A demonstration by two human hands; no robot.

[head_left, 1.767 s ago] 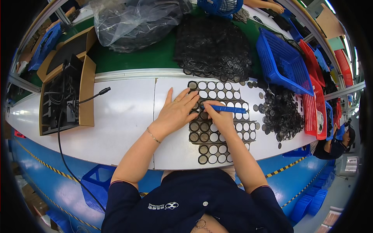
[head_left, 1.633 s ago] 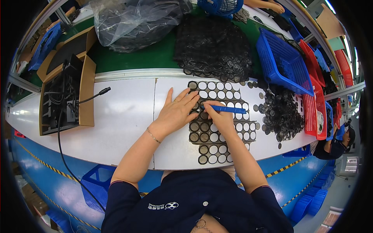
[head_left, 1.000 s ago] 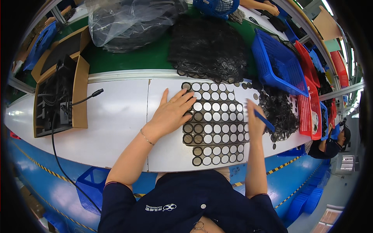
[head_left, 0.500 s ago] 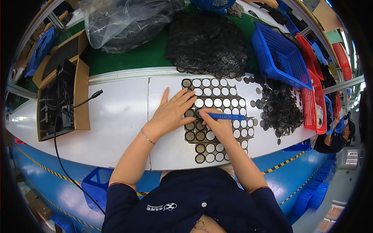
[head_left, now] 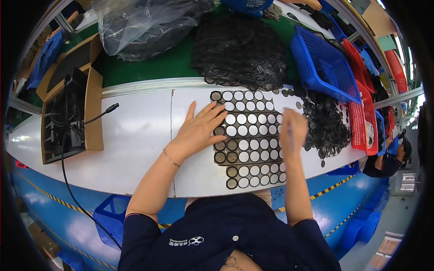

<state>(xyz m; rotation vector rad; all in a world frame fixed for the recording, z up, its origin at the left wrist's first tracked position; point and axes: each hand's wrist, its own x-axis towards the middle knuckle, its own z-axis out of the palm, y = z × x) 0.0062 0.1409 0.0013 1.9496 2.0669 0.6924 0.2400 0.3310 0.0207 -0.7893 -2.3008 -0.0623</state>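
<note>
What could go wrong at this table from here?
The left hand rests partly on the black ring sheets; if it shifts, they might slide out of line. The blurred right hand is close to the pile of dark discs and could scatter some. The black cable hanging off the white table might snag.

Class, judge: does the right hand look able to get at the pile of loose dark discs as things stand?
Probably yes: the right hand is beside the pile of loose dark discs, on its left, with no barrier visible between them.
</note>
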